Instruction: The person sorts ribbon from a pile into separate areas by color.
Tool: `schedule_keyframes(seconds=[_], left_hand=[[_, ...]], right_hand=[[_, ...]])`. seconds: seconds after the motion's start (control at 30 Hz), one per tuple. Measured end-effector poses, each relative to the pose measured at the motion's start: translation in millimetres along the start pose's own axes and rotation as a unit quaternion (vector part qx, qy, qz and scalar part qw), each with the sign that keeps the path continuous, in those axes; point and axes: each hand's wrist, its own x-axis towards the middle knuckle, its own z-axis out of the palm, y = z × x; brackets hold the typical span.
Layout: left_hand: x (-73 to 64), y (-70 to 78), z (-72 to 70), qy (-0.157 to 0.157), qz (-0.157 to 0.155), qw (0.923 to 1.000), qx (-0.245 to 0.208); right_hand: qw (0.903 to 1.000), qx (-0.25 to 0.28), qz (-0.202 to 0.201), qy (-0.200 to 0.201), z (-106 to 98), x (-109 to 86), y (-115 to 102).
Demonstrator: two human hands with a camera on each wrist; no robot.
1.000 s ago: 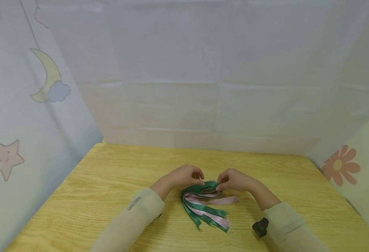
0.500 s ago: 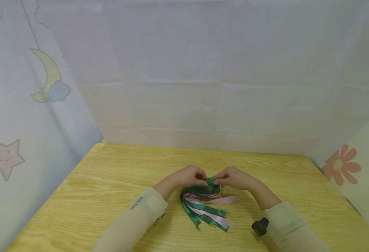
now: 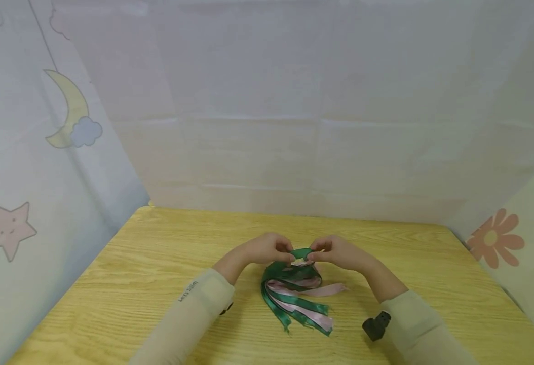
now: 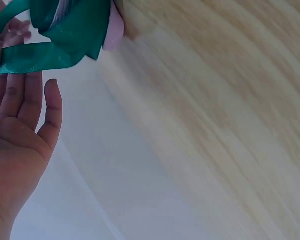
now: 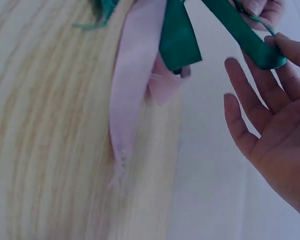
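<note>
A bundle of green and pink satin ribbons (image 3: 290, 286) lies folded on the table, its loose ends fanned toward the front right. My left hand (image 3: 267, 248) and right hand (image 3: 340, 252) face each other just behind it, with a short stretch of green ribbon (image 3: 301, 253) pinched between thumb and fingers of each. In the left wrist view that green ribbon (image 4: 35, 56) crosses the left fingers, the other fingers spread. The right wrist view has the ribbon (image 5: 247, 37) bending round at the right fingertips, and a frayed pink ribbon (image 5: 132, 80) hanging alongside.
The wooden table (image 3: 180, 243) ends at a pale hanging backdrop (image 3: 249, 152). Printed side sheets with a moon (image 3: 68, 109) and a flower (image 3: 495, 236) flank it. A black wrist device (image 3: 376, 325) sits at the right sleeve.
Both hands first reached to the bundle's back edge, then pinched a green ribbon. Now they have moved slightly backward and apart, drawing the strip away from the bundle, which stays put.
</note>
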Motion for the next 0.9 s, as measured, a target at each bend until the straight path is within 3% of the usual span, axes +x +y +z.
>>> schedule_keyframes(seconds=[0.17, 0.37, 0.57, 0.9], left_hand=[[-7.6, -1.3, -14.8, 0.017, -0.013, 0.9997, -0.012], [-18.7, -3.8, -30.7, 0.023, -0.019, 0.9996, 0.0], [-30.9, -9.5, -46.6, 0.04, -0.022, 0.9989, -0.005], [-49.5, -17.1, -66.1, 0.068, -0.049, 0.9962, -0.024]], right_hand=[[0.9985, 0.051, -0.008, 0.017, -11, -2.1, 0], [0.9973, 0.071, -0.009, 0.014, -16, -6.4, -8], [0.9983, 0.053, 0.011, 0.022, -21, -9.9, -16], [0.9962, 0.024, 0.03, 0.078, -43, -23.0, -21]])
